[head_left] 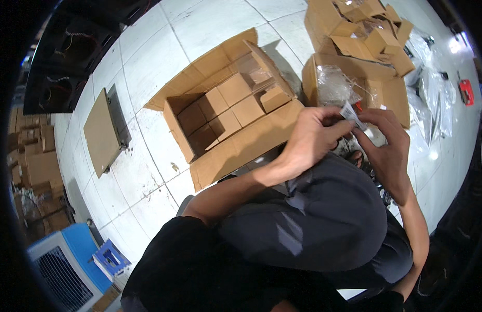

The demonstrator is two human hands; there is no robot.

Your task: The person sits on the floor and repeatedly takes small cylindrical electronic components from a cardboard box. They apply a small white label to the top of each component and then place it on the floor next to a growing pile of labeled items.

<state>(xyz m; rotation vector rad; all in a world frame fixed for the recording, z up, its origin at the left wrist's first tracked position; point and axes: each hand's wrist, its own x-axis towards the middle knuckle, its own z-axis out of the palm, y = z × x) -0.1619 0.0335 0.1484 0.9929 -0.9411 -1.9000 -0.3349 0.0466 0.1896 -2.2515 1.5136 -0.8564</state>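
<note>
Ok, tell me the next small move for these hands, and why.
Probably tilt the small white piece slightly for a clearer look: the left hand pinches it, the right hand is close at its other side, and fingers hide part of it.

Fingers of the bare left hand [309, 136] cover part of a small white printed piece [349, 113]; whether it is paper or plastic cannot be told. Behind that hand, the right end of the near flap on an open, divided brown cardboard box [241, 147] is partly hidden. Toward the right edge of the white tiled floor [142, 57], what the crumpled clear plastic bags [437, 96] contain is unclear. The top edge crops a brown flapped carton [323, 18]; the dark rim crops a black open-fronted cabinet [69, 62] and a blue-and-white louvred cooler [84, 255].
</note>
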